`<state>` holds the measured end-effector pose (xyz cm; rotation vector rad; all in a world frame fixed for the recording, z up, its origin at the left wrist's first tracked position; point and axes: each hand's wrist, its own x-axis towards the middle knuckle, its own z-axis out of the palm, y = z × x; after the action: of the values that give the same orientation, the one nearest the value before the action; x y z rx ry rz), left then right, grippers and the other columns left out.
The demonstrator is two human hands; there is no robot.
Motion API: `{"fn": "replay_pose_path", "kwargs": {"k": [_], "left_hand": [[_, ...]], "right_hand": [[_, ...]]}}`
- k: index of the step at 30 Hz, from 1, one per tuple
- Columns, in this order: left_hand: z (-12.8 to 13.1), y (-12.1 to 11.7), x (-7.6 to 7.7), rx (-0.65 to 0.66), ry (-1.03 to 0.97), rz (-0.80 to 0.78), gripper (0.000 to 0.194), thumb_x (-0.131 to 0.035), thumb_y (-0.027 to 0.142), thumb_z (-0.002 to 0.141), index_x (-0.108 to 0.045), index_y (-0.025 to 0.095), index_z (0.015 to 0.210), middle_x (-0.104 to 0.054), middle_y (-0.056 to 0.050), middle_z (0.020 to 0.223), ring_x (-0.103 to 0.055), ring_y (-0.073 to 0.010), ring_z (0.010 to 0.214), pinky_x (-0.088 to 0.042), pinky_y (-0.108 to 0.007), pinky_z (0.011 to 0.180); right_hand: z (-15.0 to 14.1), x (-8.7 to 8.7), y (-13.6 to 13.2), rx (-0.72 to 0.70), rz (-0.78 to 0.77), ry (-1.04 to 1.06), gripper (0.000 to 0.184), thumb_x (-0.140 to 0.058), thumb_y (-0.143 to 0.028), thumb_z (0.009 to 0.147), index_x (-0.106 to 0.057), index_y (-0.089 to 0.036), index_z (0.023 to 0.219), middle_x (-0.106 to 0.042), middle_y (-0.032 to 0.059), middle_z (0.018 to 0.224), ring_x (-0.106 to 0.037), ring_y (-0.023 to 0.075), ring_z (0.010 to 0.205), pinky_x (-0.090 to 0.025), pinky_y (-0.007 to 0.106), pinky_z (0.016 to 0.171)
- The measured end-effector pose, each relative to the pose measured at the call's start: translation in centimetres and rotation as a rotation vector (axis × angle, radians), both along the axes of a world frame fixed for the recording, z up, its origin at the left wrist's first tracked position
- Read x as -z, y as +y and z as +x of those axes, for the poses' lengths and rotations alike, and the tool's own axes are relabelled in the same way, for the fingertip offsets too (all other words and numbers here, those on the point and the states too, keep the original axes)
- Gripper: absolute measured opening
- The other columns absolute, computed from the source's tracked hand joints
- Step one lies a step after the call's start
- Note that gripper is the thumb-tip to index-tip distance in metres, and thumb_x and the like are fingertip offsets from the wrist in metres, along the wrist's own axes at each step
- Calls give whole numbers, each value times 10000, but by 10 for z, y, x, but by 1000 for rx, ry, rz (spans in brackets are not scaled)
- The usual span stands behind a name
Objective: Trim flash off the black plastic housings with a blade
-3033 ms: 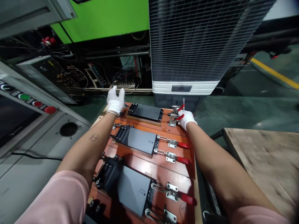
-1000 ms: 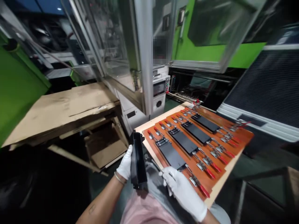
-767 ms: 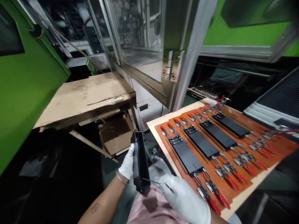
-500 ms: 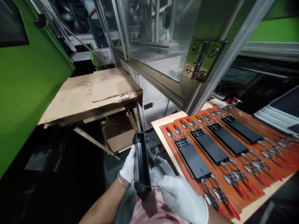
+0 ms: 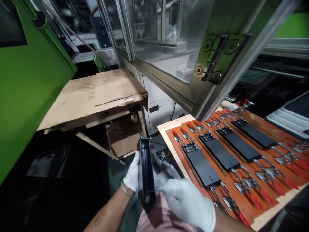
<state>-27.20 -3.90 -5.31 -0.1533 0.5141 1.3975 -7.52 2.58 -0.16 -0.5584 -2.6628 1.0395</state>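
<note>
My left hand (image 5: 131, 172) in a white glove is shut around a long black tray-shaped part (image 5: 146, 175), which stands on end in front of me. My gloved right hand (image 5: 185, 199) lies against the part's lower end, its fingers bunched and partly hidden. Nothing shows between those fingers. To the right, an orange-brown wooden fixture board (image 5: 285, 133) carries three flat black plates, the nearest being a black plate (image 5: 202, 167). Red-handled toggle clamps (image 5: 251, 190) flank each plate. Neither hand touches the board.
A cardboard-topped table (image 5: 94, 96) stands at left, beside a green machine panel (image 5: 26, 80). A glass machine door with a steel hinge (image 5: 220, 59) rises behind the board. A shoe (image 5: 162, 158) is on the dark floor below my hands.
My view has swung left since the oldest frame, and the black part has left the board for my left hand. The thin metal rod by my right hand no longer shows.
</note>
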Motion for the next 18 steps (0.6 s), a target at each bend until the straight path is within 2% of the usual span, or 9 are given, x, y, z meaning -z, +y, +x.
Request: {"fn": "replay_pose_path", "kwargs": {"k": [4,8,11,13,18], "left_hand": [[7,-2,12,49,35,6,387,-686,533,784,-653,149,743,-643,11,574,-597,-116,499,-467,-217,528],[7,-1,19,73,92,-20,450,-658,590,777,-631,148,696,-614,3,540,-559,-122,465,-426,-227,489],[9,-2,21,81,116,-43,429,-669,569,778,-648,146,707,-620,-4,549,-570,-136,494,-440,-241,529],[11,-4,23,110,128,-44,417,-677,557,776,-664,143,731,-634,-13,567,-585,-145,520,-451,-250,561],[15,-8,29,186,164,-65,409,-702,553,756,-651,148,725,-622,1,569,-567,-119,491,-419,-235,520]], "right_hand": [[0,1,12,156,103,-19,288,-401,-180,896,-522,-187,635,-530,-12,594,-442,105,537,-297,230,548],[5,-2,8,49,173,-29,286,-414,-159,879,-498,-186,606,-526,-18,559,-400,101,500,-227,254,521],[6,-5,12,106,227,-50,276,-415,-166,879,-502,-186,618,-542,-14,568,-397,104,505,-210,262,535],[5,-9,23,176,227,-68,263,-410,-178,883,-505,-190,637,-551,-13,589,-407,107,523,-222,259,550],[-3,-14,61,228,237,-38,289,-373,-216,882,-498,-191,623,-508,-10,581,-364,113,526,-230,250,548]]}}
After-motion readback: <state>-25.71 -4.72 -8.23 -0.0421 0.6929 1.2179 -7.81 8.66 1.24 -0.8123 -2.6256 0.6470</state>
